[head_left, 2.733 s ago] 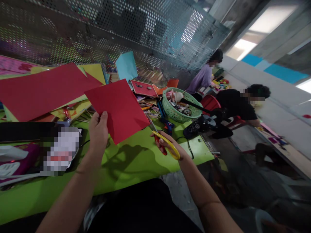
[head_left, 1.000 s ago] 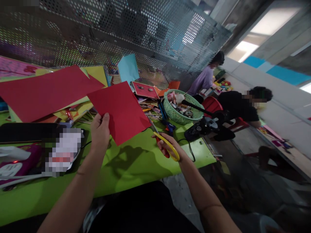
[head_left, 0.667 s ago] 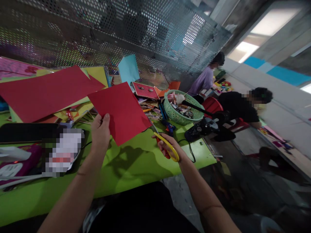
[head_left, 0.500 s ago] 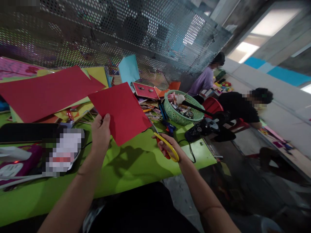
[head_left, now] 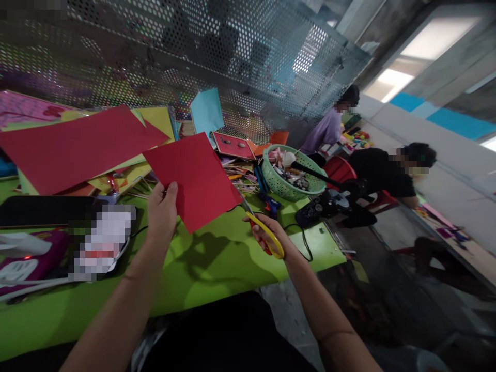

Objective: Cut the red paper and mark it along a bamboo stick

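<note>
A red sheet of paper (head_left: 196, 181) is held up over the green table, pinched at its left edge between the thumb and fingers of my left hand (head_left: 163, 206). My right hand (head_left: 267, 235) grips scissors with yellow and red handles (head_left: 274, 240). Their blades meet the sheet's right corner; how far they are apart is too small to tell. Both hands cast a shadow on the table below the sheet.
Coloured sheets (head_left: 85, 147) lie piled at the left, behind a dark phone (head_left: 42, 211). A green basket (head_left: 289, 188) of small items stands beyond my right hand, near a blue glue gun (head_left: 270, 203) and a black device (head_left: 321, 206). Two people sit at the right.
</note>
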The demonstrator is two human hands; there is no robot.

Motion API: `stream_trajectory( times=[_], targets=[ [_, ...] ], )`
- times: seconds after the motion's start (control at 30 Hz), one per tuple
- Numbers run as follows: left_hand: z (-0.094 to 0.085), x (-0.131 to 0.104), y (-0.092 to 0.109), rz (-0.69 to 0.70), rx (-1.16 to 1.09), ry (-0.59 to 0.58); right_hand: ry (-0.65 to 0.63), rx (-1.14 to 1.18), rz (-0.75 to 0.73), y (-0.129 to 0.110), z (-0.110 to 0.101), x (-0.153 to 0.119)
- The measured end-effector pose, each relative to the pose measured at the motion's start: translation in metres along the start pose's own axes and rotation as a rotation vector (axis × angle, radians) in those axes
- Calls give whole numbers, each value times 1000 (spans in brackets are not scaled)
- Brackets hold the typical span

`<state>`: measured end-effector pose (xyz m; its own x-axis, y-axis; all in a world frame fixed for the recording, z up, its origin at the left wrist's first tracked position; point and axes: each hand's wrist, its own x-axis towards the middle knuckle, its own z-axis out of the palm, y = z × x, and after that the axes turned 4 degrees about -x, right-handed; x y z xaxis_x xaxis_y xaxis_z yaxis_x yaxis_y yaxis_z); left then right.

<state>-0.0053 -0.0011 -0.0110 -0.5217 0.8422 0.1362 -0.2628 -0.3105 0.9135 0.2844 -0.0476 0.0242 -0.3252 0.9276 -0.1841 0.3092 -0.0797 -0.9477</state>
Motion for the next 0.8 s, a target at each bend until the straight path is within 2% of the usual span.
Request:
stream_trajectory(
  times=[0.3,0.47,0.67,0.8],
  targets=[
    [3,1,-4,-69,5,-56,-12,-2,-48,-5,0,2],
    [4,0,-2,-112,-26,-40,0,-11,-35,-4,-1,-3],
    [4,-2,-1,-155,-87,-25,-90,-15,-46,1,-6,-4],
    [5,-3,-1,-173,-99,-20,-104,-8,-62,4,-6,-2]
  ],
)
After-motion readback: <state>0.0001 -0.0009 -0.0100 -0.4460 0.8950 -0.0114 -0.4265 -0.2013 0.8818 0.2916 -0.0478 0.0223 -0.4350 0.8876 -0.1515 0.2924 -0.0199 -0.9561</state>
